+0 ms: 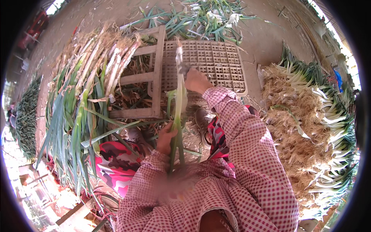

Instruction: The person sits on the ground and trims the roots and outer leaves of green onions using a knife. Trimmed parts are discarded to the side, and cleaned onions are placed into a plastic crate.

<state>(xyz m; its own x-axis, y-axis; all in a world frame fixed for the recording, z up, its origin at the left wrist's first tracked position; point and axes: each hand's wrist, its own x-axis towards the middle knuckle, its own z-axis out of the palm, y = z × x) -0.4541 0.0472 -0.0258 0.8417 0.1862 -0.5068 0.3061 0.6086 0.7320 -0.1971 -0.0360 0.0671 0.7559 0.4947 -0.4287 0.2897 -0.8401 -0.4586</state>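
Note:
My left hand (pixel 166 138) is closed around the green part of a long green onion (pixel 178 101), whose white root end points away from me over an upturned plastic crate (pixel 214 65). My right hand (pixel 197 80) is beside the white stalk, fingers curled, with a small dark blurred thing at the fingertips that I cannot identify. To the left, a big heap of untrimmed green onions (pixel 84 84) with dry roots and outer leaves lies by a wooden frame (pixel 158 69).
Rows of peeled green onions (pixel 333 116) with brown roots (pixel 292 127) lie at the right. Cut leaves (pixel 200 21) are strewn on the ground beyond the crate. A further dark green pile (pixel 27 116) stands far left. My shoes (pixel 202 119) are among scraps below the crate.

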